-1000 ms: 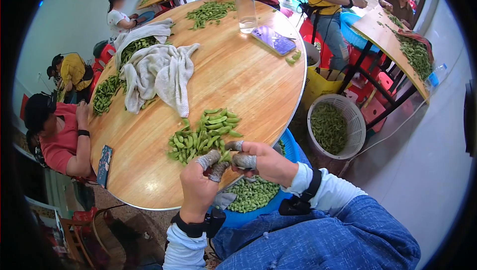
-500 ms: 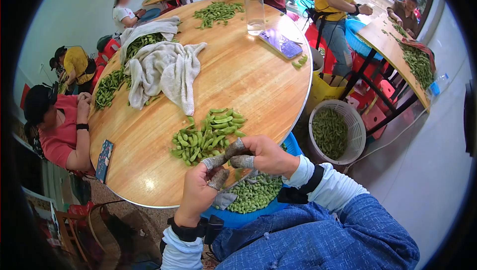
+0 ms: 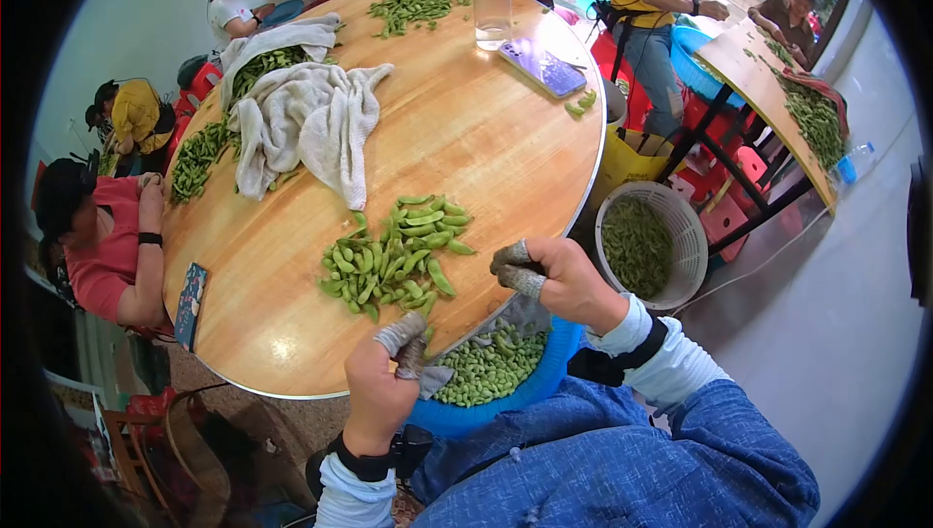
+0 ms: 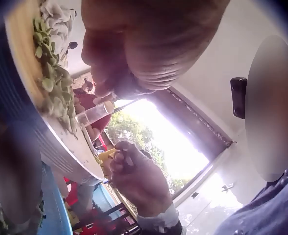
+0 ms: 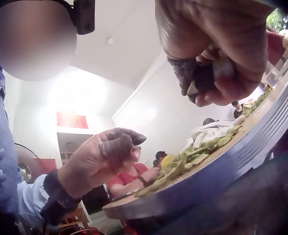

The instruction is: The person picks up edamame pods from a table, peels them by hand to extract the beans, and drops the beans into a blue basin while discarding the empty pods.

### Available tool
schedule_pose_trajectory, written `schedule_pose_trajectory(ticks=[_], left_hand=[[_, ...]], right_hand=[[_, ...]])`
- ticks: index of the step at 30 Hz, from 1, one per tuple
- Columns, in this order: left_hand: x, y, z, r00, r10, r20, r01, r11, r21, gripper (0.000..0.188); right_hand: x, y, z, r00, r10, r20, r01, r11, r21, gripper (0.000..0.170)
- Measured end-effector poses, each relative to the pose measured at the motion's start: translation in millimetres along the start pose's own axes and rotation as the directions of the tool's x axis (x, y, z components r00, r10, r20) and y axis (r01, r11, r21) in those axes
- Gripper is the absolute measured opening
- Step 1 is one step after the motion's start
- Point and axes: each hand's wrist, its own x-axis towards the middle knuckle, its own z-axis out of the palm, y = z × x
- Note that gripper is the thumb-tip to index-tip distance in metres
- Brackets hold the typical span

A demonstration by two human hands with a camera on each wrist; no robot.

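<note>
Grey coverings wrap the thumbs and forefingers of both hands. My left hand [image 3: 381,382] is at the near table edge, below a pile of green soybean pods [image 3: 389,261]. Its thumb and forefinger pinch a green pod [image 3: 429,334], of which only a small part shows. Farther right and higher, my right hand [image 3: 573,280] is apart from the left, over the table's edge. Its fingers are curled with thumb and forefinger together, and no pod shows between them. Under the edge, a blue basin [image 3: 559,358] holds shelled green beans [image 3: 491,373].
On the round wooden table [image 3: 486,139] are a white towel [image 3: 321,125] over more pods, a water bottle [image 3: 491,8], a purple phone [image 3: 544,69] and a dark phone [image 3: 190,305]. A white basket [image 3: 695,251] of pods stands at right. Several people sit or stand around.
My hands worked together over the near edge before; now they are apart. The right hand has moved up and right, while the left stays near the pile.
</note>
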Motion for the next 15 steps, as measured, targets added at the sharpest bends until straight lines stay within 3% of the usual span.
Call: schedule_pose_trajectory(ticks=[2,5,8,9,10,12,15], left_hand=[[-2.4,0.4,0.1,0.994,0.098,0.053,-0.102,0.991,0.082,0.013],[-8.9,9.9,0.1,0.998,0.013,0.058,-0.013,1.0,0.008,0.023],[-31.3,-8.1,14.7,0.973,0.039,0.228,-0.054,0.997,0.058,0.025],[-31.8,2.7,19.0,0.941,0.161,0.298,-0.193,0.978,0.082,0.03],[-35.9,2.3,26.8,0.896,0.182,0.404,-0.204,0.979,0.01,0.032],[-46.0,-11.7,48.1,0.774,0.242,0.585,-0.2,0.97,-0.137,0.036],[-54.7,-58.0,87.8,0.705,0.169,0.688,-0.118,0.986,-0.121,0.037]], right_hand=[[-9.8,-3.1,-4.0,0.999,-0.011,0.031,0.012,1.0,-0.012,0.015],[-26.7,9.5,-5.4,0.99,-0.023,0.139,0.03,0.998,-0.053,0.014],[-38.3,29.1,-7.8,0.973,0.043,0.228,0.008,0.976,-0.216,0.022],[-41.6,36.5,-7.5,0.969,0.082,0.234,-0.006,0.951,-0.309,0.023],[-44.5,41.8,-7.6,0.964,0.121,0.238,-0.017,0.916,-0.401,0.024],[-46.5,47.1,-4.3,0.971,0.141,0.192,-0.058,0.921,-0.385,0.025],[-50.7,53.3,-3.6,0.974,0.158,0.165,-0.092,0.932,-0.35,0.023]])
